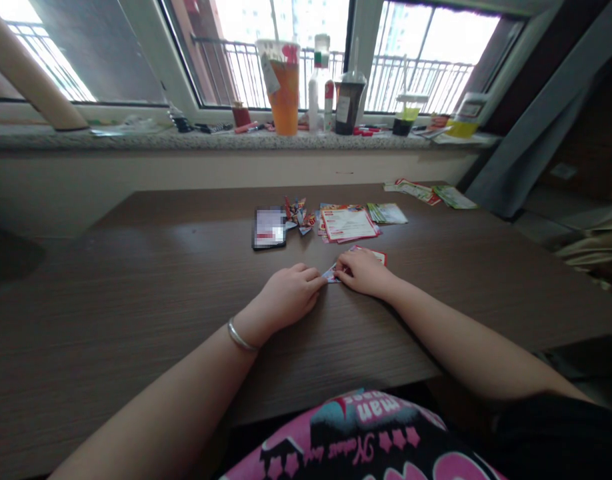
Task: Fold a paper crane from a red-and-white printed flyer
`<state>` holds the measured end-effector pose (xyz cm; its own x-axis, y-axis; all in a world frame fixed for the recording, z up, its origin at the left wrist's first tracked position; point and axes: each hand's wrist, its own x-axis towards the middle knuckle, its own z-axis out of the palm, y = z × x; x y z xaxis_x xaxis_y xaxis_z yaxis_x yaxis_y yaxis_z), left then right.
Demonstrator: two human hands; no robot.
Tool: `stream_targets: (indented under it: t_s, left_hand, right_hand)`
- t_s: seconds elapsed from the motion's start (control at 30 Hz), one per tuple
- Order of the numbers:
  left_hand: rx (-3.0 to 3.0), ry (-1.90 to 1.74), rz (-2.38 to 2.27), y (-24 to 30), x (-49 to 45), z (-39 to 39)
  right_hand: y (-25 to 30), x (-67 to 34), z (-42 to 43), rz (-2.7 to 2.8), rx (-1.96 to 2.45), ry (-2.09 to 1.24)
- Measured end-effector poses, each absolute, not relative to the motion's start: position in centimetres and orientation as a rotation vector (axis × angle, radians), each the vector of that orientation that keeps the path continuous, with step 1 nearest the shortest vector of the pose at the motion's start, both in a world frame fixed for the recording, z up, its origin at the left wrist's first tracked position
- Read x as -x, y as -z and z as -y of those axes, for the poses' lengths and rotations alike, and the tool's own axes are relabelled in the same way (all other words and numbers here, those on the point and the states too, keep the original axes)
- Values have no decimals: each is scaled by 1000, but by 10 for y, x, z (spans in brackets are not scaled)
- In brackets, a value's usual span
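Observation:
On the brown table, a small printed paper sheet with a red edge lies mostly under my right hand. Its left part looks folded into a point. My left hand, a silver bangle at its wrist, is closed with its fingertips at that left corner. My right hand bends over the sheet, thumb and fingers pressed together on it. Just beyond the hands lies a stack of similar printed sheets. Left of the stack sit several folded colourful paper pieces, beside a phone with a lit screen.
Green printed sheets lie right of the stack, with more leaflets at the table's far edge. On the stone windowsill stand an orange drink cup, a dark drink cup and bottles. A grey curtain hangs at right.

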<state>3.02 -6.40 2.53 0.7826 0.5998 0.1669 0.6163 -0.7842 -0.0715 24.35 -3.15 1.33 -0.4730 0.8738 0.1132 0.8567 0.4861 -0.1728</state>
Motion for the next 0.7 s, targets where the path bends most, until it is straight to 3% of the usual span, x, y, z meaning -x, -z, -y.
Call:
stream_targets:
  t_s: [0.7]
  left_hand:
    - [2744, 92, 1025, -31, -37, 73]
  right_hand:
    - [-14, -243, 33, 2545, 1488, -98]
